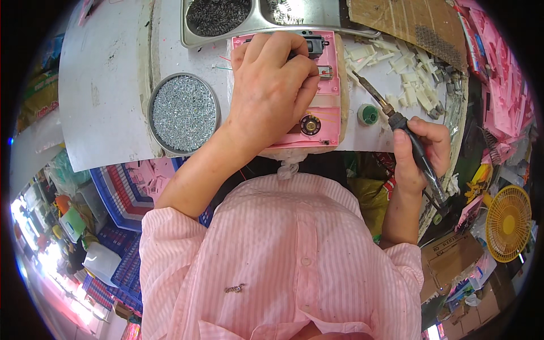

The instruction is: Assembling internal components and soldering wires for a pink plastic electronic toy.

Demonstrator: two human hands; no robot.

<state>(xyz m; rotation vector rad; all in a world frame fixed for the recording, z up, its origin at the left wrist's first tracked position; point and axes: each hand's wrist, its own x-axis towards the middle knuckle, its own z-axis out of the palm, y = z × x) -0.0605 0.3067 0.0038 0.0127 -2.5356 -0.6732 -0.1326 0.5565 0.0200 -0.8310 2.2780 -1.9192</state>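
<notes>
A pink plastic casing [330,122] lies on the table in front of me, with a small round speaker [310,125] in its near part. My left hand [271,85] is closed over the casing's far left side, fingertips bent down beside a small metal plate [324,72]; what they pinch is hidden. Just beyond those fingers sits a black mechanism [315,45]. Thin wires [222,67] stick out left of the hand. My right hand [409,161] grips a soldering iron [418,148] by its dark handle, the tip pointing up and left, apart from the casing.
Left of my forearm stands a round tin [184,113] full of small screws. A metal tray [258,27] holds dark small parts at the back. Right of the casing are a green spool [368,114], a pile of white plastic pieces [416,76] and cardboard [405,22]. A yellow fan [509,224] stands far right.
</notes>
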